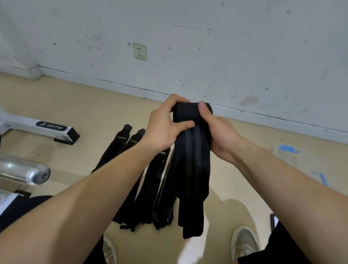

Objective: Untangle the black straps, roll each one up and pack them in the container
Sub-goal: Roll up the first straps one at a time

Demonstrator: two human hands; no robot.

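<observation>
Both hands, left hand (163,127) and right hand (219,131), are gripping a black strap (191,168): top part rolled, long striped tail hanging down.

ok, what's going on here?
A person is rolling up a black strap. The left hand and right hand both grip the rolled end, and the loose tail hangs down between the arms. Other straps lie unrolled on the floor below.
</observation>
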